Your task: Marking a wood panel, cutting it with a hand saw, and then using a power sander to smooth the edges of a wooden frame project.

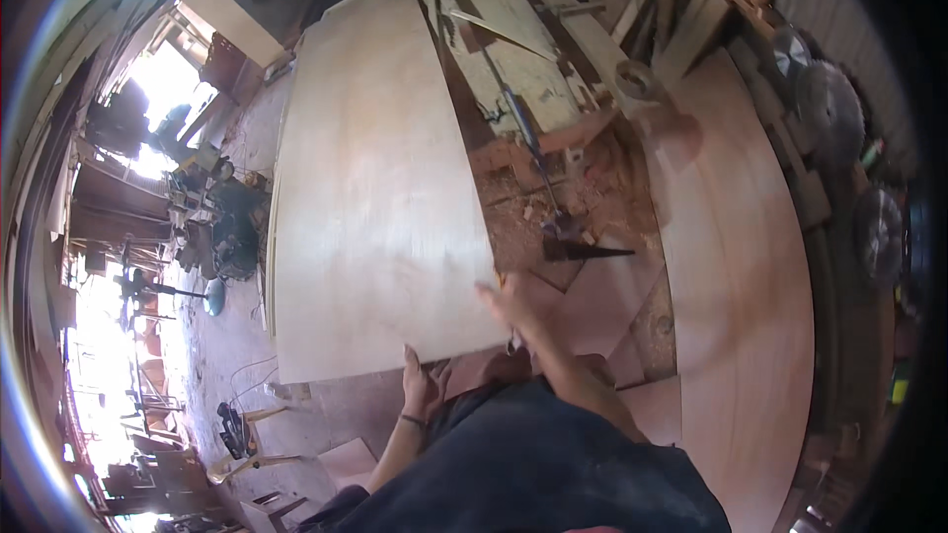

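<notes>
A large pale plywood sheet (380,178) lies flat in front of me, running away from my body. My left hand (423,387) is at its near edge, thumb up on the top face and the other fingers closed at the edge, partly hidden. A dark band circles that wrist. At the near right corner, my right hand (507,304) meets the sheet's long right edge. Its thumb points left over the top face; the other fingers are slightly blurred, so their grip is unclear.
A long plywood strip (731,266) extends along my right. Between the boards lie sawdust, offcuts and a dark long-handled tool (523,123). Circular saw blades (829,104) hang at the right wall. Machinery (232,227) stands at left, with a power tool (234,431) nearer me.
</notes>
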The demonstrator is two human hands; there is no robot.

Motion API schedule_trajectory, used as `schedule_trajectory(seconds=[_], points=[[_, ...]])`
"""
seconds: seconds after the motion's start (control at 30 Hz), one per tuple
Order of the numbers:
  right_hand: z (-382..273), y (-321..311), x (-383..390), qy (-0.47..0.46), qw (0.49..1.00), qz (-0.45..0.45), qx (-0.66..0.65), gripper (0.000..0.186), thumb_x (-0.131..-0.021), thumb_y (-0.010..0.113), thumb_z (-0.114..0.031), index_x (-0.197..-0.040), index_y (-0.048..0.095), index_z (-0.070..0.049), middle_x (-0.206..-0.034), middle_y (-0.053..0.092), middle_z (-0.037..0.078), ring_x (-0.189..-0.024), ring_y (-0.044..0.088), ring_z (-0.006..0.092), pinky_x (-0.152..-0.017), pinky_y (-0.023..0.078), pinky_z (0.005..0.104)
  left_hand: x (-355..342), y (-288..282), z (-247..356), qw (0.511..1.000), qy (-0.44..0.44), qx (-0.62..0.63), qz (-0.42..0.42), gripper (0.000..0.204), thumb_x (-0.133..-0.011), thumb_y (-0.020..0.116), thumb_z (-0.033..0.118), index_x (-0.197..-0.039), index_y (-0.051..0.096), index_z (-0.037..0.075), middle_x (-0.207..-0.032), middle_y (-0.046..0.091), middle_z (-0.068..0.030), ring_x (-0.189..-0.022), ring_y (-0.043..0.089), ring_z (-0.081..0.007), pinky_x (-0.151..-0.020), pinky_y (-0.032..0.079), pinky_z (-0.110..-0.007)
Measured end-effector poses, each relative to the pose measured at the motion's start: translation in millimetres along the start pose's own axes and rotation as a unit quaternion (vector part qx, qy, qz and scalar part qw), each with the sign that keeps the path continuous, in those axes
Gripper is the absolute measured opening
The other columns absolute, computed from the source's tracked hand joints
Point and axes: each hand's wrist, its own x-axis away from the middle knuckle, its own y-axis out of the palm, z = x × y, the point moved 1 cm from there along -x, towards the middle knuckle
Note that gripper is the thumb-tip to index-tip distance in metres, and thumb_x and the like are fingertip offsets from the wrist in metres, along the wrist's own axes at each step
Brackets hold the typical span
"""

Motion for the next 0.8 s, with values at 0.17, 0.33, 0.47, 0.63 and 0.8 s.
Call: schedule_trajectory(seconds=[0.17,0.33,0.47,0.63,0.8], points=[[-111.4,-169.0,59.2,-0.057,0.977,0.082,0.191,0.030,-0.082,0.069,-0.029,-0.078,0.066,0.001,-0.066,0.063,0.007,-0.061,0.058,0.0163,-0.062,0.047,0.0365,84.8,126.5,-60.8,0.992,-0.102,0.017,-0.068,0.079,-0.093,0.032,0.067,-0.133,0.041,-0.001,-0.131,0.051,-0.0173,-0.119,0.051,-0.0340,-0.096,0.043,-0.046],[-166.9,-270.5,173.6,-0.055,0.982,0.009,0.180,0.045,-0.081,0.071,-0.021,-0.106,0.058,0.014,-0.108,0.064,0.015,-0.097,0.059,0.0151,-0.080,0.049,0.0300,171.3,141.0,-150.8,0.844,-0.239,-0.014,-0.480,0.068,-0.099,0.031,0.056,-0.131,0.045,-0.002,-0.123,0.055,-0.0160,-0.112,0.055,-0.0250,-0.096,0.045,-0.039],[-71.7,-379.0,248.5,-0.018,0.961,0.183,0.205,0.038,-0.083,0.071,-0.027,-0.103,0.064,0.004,-0.086,0.067,0.009,-0.076,0.059,0.0156,-0.073,0.047,0.0322,221.5,132.2,-138.9,0.566,0.033,-0.411,-0.714,0.050,-0.103,0.038,0.030,-0.137,0.041,-0.006,-0.131,0.054,-0.0179,-0.121,0.053,-0.0267,-0.105,0.038,-0.034],[-21.8,-392.9,310.9,0.031,0.962,0.139,0.232,0.042,-0.085,0.070,-0.041,-0.075,0.058,-0.003,-0.065,0.055,0.001,-0.062,0.049,0.0110,-0.058,0.042,0.0308,133.6,-9.6,-94.9,0.924,0.147,-0.234,-0.265,0.030,-0.100,0.049,0.022,-0.118,0.056,-0.001,-0.108,0.064,-0.0124,-0.102,0.062,-0.0207,-0.094,0.047,-0.038],[17.6,-374.7,346.3,0.076,0.946,0.152,0.276,0.053,-0.089,0.063,-0.049,-0.062,0.046,-0.006,-0.056,0.037,-0.004,-0.056,0.035,0.0081,-0.051,0.031,0.0299,61.7,-241.7,-100.7,0.631,0.201,-0.636,0.395,0.066,-0.096,0.046,0.048,-0.137,0.038,-0.003,-0.138,0.044,-0.0237,-0.128,0.041,-0.0407,-0.107,0.033,-0.044]])
